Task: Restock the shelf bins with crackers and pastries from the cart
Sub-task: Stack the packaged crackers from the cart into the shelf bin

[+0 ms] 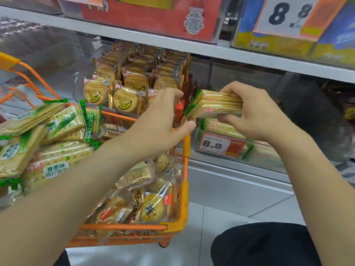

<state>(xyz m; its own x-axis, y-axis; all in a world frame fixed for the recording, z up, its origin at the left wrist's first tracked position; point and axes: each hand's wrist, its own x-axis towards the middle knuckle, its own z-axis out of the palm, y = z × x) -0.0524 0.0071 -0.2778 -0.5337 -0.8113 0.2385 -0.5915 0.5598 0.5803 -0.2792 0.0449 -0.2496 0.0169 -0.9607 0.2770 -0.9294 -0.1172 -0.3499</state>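
My right hand (255, 114) grips a stack of green-edged cracker packs (215, 104) in front of the middle shelf. My left hand (163, 114) is at the stack's left end, thumb under its lower corner and fingers curled above, beside some red packets (179, 108). Just below the stack stands a clear shelf bin (199, 143) with an 8.8 price tag (217, 145); it holds the same crackers. On the left, the orange cart (185, 189) carries more green cracker packs (57, 166) and wrapped pastries (151, 208).
A bin of banana biscuit packs (126, 98) fills the shelf behind the cart. The upper shelf (192, 47) holds red and yellow-blue boxes with a large 8.8 sign (286, 14). White floor tiles (221, 214) and my dark-clothed knee (269, 244) lie below right.
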